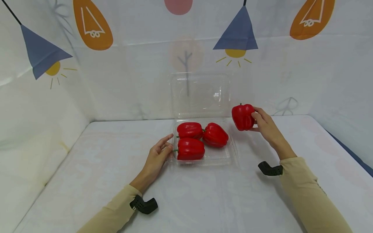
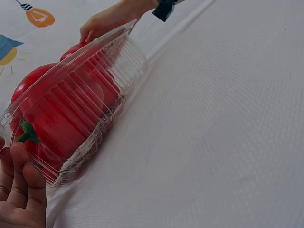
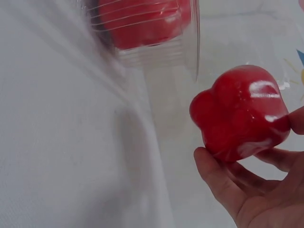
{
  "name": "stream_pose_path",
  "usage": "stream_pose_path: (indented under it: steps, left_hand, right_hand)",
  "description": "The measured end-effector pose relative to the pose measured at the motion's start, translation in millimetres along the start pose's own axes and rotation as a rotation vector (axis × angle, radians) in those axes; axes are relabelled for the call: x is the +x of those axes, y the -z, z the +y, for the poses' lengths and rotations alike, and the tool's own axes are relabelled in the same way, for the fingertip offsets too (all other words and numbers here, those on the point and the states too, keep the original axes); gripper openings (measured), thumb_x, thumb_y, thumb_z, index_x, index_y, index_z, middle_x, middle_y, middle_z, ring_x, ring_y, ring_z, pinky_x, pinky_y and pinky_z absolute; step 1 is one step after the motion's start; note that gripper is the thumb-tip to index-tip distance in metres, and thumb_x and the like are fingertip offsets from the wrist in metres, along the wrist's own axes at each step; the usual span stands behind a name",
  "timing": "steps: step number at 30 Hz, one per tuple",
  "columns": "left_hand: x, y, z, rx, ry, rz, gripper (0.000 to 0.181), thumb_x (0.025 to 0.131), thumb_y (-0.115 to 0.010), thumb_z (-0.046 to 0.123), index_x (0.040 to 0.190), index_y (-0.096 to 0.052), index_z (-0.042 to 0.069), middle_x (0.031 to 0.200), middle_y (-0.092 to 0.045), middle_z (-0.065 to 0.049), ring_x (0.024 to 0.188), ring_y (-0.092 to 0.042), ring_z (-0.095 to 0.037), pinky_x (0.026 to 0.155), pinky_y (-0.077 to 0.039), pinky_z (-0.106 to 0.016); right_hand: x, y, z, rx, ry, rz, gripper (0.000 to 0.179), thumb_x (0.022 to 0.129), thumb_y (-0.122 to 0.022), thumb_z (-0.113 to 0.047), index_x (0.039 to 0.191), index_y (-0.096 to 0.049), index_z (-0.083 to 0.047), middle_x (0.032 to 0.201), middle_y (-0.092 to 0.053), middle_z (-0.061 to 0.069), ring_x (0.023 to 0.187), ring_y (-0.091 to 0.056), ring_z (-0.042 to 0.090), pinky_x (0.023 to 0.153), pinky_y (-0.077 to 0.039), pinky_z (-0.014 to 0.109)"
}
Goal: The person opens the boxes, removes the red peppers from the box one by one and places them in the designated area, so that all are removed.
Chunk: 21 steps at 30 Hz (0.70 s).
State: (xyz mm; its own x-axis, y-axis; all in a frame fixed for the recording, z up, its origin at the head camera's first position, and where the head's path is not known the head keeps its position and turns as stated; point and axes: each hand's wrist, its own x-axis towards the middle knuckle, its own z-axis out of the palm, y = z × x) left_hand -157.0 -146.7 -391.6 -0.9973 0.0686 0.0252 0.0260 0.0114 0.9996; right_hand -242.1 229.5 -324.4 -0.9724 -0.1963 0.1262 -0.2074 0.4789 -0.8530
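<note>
A clear plastic clamshell container (image 1: 218,156) stands on the table with its lid (image 1: 201,94) raised behind it. Inside lie three red bell peppers: one at the back left (image 1: 190,130), one at the front left (image 1: 190,149) and one on the right (image 1: 215,135). At the container's left side, my left hand (image 1: 155,158) holds the rim between thumb and fingers. My right hand (image 1: 266,127) grips a fourth red bell pepper (image 1: 242,117) by its right side, above the table and right of the container. In the right wrist view this pepper's lobed bottom (image 3: 228,118) shows.
A white cloth covers the table (image 1: 116,181). Behind it hangs a white fabric wall (image 1: 131,81) printed with lamps and bulbs, close to the raised lid. Black curved devices sit at the left cuff (image 1: 143,205) and right cuff (image 1: 270,169).
</note>
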Motion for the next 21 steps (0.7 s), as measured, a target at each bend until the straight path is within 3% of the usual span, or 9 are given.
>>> stream_pose_path:
  steps: [8,14,21]
  left_hand:
    - [0.8,0.2,-0.5,-0.007,0.004,-0.002,0.044,0.095,-0.056,0.017,0.137,-0.048,0.023,0.098,-0.052,-0.003,0.075,-0.051,-0.005,0.067,-0.046,-0.014]
    - [0.8,-0.3,0.3,-0.007,0.004,-0.009,0.043,0.095,-0.055,0.017,0.137,-0.047,0.023,0.098,-0.052,-0.004,0.076,-0.052,-0.005,0.068,-0.047,-0.015]
    - [0.4,0.0,0.5,-0.017,-0.009,-0.011,0.044,0.095,-0.055,0.016,0.138,-0.047,0.020,0.097,-0.052,-0.004,0.075,-0.051,-0.004,0.068,-0.047,-0.014]
  right_hand:
    - [0.8,1,9,0.003,-0.101,-0.037,0.059,0.102,-0.019,-0.038,0.150,-0.015,-0.003,0.143,-0.033,0.026,0.119,-0.043,0.040,0.084,-0.054,0.031]
    - [3.0,0,15,-0.028,-0.180,-0.077,0.064,0.101,-0.020,-0.043,0.151,-0.008,-0.004,0.149,-0.025,0.027,0.129,-0.035,0.045,0.098,-0.042,0.052]
    - [4.0,-2,21,-0.045,-0.186,-0.092,0.065,0.101,-0.019,-0.045,0.151,-0.009,-0.003,0.149,-0.024,0.027,0.131,-0.032,0.046,0.100,-0.040,0.055]
